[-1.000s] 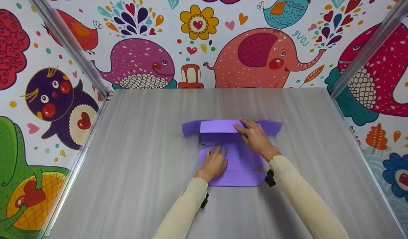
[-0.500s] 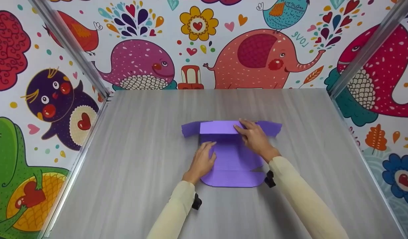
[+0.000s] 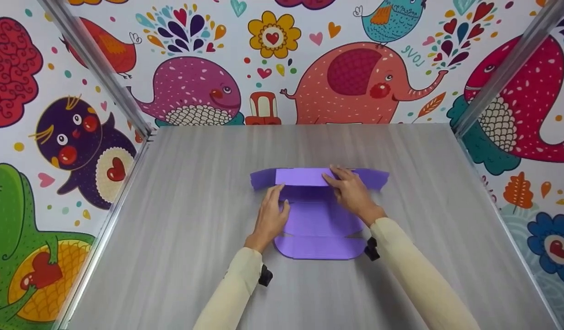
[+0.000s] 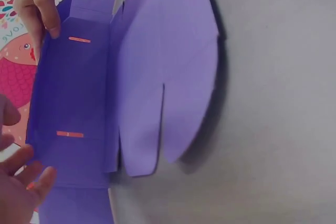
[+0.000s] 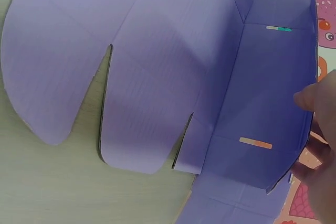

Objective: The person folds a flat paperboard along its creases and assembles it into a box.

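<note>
The purple cardboard box blank [image 3: 321,220] lay partly folded near the middle of the grey wood-grain tabletop [image 3: 190,197]. Its faces were matte, with pressed crease lines; cut edges showed as thin dark lines. The near flap [image 3: 321,250] lay flat, round-cornered, with tapering notches beside its fold. The far wall [image 5: 262,87] stood raised, pierced by two narrow slots [image 5: 255,143], a wing [image 3: 263,178] spread at each end. Both forearms, in cream sleeves [image 3: 234,284], reached forward and inward. The right hand [image 3: 353,195] pinched the far wall's upper edge, thumb on the inner face, fingers behind. The left hand [image 3: 268,220] was half open beside the wall's left end, thumb apart, gripping nothing; contact could not be confirmed.
</note>
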Demonstrator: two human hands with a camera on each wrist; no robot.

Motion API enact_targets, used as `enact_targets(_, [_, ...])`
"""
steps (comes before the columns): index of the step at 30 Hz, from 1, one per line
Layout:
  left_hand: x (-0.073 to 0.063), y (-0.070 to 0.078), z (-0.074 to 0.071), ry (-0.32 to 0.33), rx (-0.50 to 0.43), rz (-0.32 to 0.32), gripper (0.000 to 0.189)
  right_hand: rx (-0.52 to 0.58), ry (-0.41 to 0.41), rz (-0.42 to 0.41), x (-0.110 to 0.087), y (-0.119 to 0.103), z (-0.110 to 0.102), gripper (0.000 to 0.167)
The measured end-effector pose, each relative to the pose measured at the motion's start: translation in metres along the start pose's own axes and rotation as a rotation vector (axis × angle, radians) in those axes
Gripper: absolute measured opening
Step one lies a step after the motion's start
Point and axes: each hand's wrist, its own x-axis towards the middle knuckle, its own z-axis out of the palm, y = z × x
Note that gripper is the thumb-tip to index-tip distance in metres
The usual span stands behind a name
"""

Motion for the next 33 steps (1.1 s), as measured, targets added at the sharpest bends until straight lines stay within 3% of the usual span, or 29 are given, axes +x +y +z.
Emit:
enact_targets(5, [0.005,0.007,-0.001,0.057,0.012,0.006,0.045,-0.012,0.018,-0.015,0.000,0.000,0.002,0.043])
enact_targets(9, [0.013,0.013,-0.004,0.056,-0.016,0.024,0.046,-0.003,0.026,-0.022,-0.001,0.000,0.002,0.041])
enact_targets(13, [0.020,0.020,-0.004,0.013,-0.027,-0.003,0.048,-0.024,0.028,-0.013,-0.001,-0.001,0.001,0.041])
enact_targets(23, [0.025,0.025,0.006,-0.090,-0.010,-0.163,0.049,-0.043,-0.008,0.014,-0.001,-0.004,-0.002,0.041])
enact_targets(33, [0.025,0.018,0.015,-0.149,-0.015,-0.119,0.055,-0.064,-0.012,0.005,0.000,-0.004,0.000,0.040])
